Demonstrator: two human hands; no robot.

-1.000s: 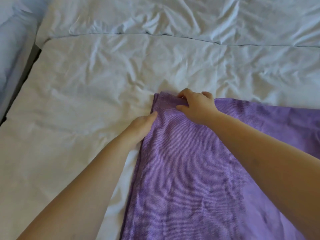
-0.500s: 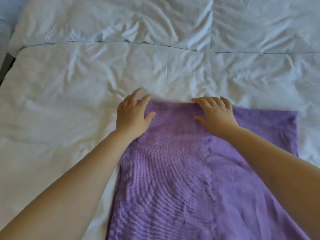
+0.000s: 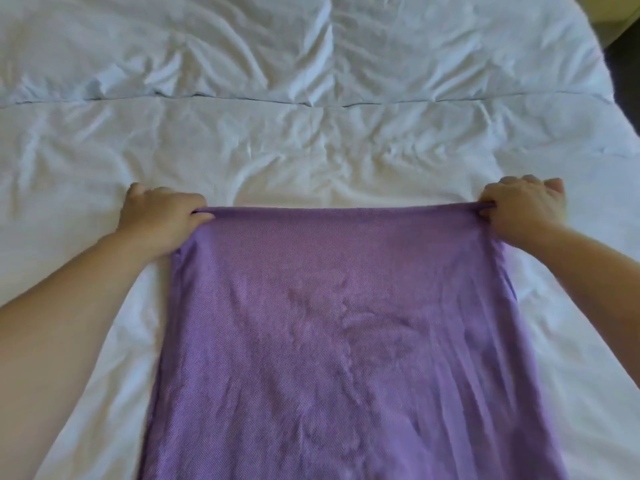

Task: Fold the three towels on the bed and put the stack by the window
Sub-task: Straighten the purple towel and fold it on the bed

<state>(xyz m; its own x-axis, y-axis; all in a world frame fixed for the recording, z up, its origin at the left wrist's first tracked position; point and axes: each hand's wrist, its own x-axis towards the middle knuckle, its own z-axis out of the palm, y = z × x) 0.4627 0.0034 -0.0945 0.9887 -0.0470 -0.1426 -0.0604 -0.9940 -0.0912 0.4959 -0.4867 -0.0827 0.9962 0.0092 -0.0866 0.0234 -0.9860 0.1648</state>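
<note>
A purple towel lies spread on the white bed, running from the middle of the view down past the bottom edge. My left hand grips its far left corner. My right hand grips its far right corner. The far edge is pulled taut between the two hands and lifts slightly off the sheet. Only this one towel is in view.
Wrinkled white bedding covers most of the view, with a seam line running across the far part. The bed's right edge curves down at the top right, with dark floor beyond it.
Both hands slid apart from the middle of the towel's far edge to its two corners and took hold of them. The far edge is now stretched straight.
</note>
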